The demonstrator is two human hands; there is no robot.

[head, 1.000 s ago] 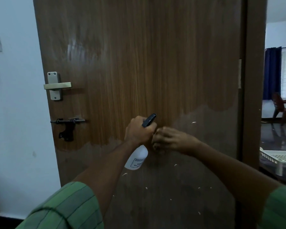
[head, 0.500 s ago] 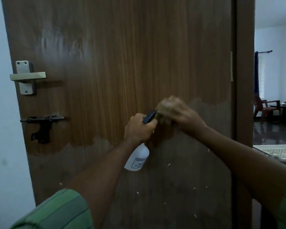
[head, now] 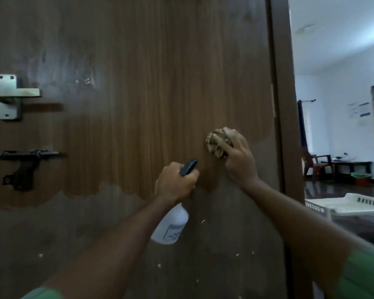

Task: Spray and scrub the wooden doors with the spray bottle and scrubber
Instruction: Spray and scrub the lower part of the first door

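While gripping, right hand (head: 240, 158) rose.

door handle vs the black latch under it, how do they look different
The door handle is pale metal with a flat lever on an upright plate; the black latch is dark, a thin horizontal bolt with a curved hasp hanging below. The door handle sits higher and looks chunkier; the black latch is slimmer. Both are fixed near the left edge of the wooden door.

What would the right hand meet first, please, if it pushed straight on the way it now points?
The right hand already holds the beige crumpled scrubber at the brown wooden door, apparently touching it.
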